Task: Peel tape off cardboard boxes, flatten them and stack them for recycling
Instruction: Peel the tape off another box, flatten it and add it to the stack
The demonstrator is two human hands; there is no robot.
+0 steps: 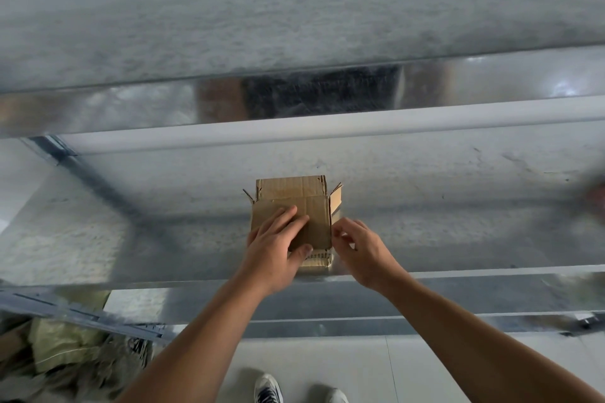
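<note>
At the lower left, below the metal table (458,216), lies a blurred heap of sacks and scraps (65,347). The left hand (275,252) lies flat on the box (314,206), fingers straight and pressing. The box sits near the table's near edge, its long axis pointing away from the person and its far flaps splayed open. The right hand (357,249) pinches the box's right edge. A pipe (327,131) crosses behind, and bare metal lies on both sides.

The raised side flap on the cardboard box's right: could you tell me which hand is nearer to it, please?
Right. The right hand pinches the cardboard box at its right edge, beside the side flap; the left hand presses its top, further left.
</note>
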